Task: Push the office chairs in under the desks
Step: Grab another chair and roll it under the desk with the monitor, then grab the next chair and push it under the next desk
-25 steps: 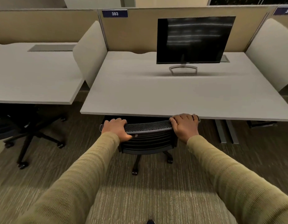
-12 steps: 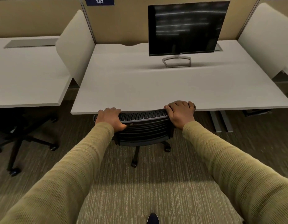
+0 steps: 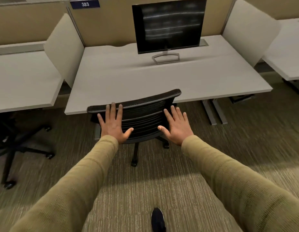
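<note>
From the head camera, the black mesh office chair (image 3: 142, 114) stands at the near edge of the middle worktop (image 3: 145, 77). The top of its back overlaps that edge, its seat is hidden beneath, and its stem and castors sit on the carpet (image 3: 145, 190) just on the near side. The back is turned a little, with its right end farther in. Both hands are spread flat with the fingers straight and apart, gripping nothing. The left hand (image 3: 112, 126) lies over the left part of the chair back, fingertips up at the top rail. The right hand (image 3: 176, 127) lies over the right part. I cannot tell whether the palms actually press the mesh. A dark monitor (image 3: 169, 24) stands far back on this worktop, right of centre, and a plate reading 383 (image 3: 85, 4) sits on the partition behind. To the left, past a pale divider (image 3: 65, 46), a second black chair (image 3: 16, 139) is tucked under the neighbouring worktop (image 3: 23, 77), its legs showing on the carpet. A dark shoe (image 3: 158, 218) shows at the near bottom edge.
</note>
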### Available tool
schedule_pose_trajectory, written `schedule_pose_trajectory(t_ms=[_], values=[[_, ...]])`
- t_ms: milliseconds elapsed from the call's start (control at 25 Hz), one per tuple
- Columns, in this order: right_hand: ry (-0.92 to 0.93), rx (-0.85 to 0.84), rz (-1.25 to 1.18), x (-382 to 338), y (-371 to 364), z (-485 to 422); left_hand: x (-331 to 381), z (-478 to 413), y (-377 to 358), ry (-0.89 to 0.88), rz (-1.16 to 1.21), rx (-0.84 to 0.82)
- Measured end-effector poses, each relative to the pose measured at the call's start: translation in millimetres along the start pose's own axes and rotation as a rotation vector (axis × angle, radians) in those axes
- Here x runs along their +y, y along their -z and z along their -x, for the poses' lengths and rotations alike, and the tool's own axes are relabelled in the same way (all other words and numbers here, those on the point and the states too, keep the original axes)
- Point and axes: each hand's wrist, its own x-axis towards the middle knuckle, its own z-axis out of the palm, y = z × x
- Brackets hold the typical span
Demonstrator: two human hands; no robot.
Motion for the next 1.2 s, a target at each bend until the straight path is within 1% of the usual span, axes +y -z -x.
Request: schedule_pose_trajectory(t_ms=[80, 160, 280, 400, 680, 1040, 1200], values=[[-0.031, -0.051, 0.024, 8, -9, 45, 24, 37, -7, -0.008, 0.061, -0.016], [-0.043, -0.077, 0.034, 15, -16, 93, 49, 80, -17, -0.023, 0.063, -0.059], [-0.044, -0.084, 0.042, 25, -23, 172, 87, 150, -29, -0.028, 0.036, -0.088], [-0.053, -0.076, 0.035, 35, -23, 246, 120, 216, -29, -0.036, 0.053, -0.080], [-0.054, -0.086, 0.042, 40, -27, 386, 184, 348, -26, -0.095, 0.019, -0.100], [-0.082, -0.020, 0.012, 31, -20, 505, 232, 458, -3, -0.159, 0.034, -0.067], [-0.089, -0.013, 0.008, 16, -28, 579, 238, 529, 10, -0.159, 0.085, -0.023]])
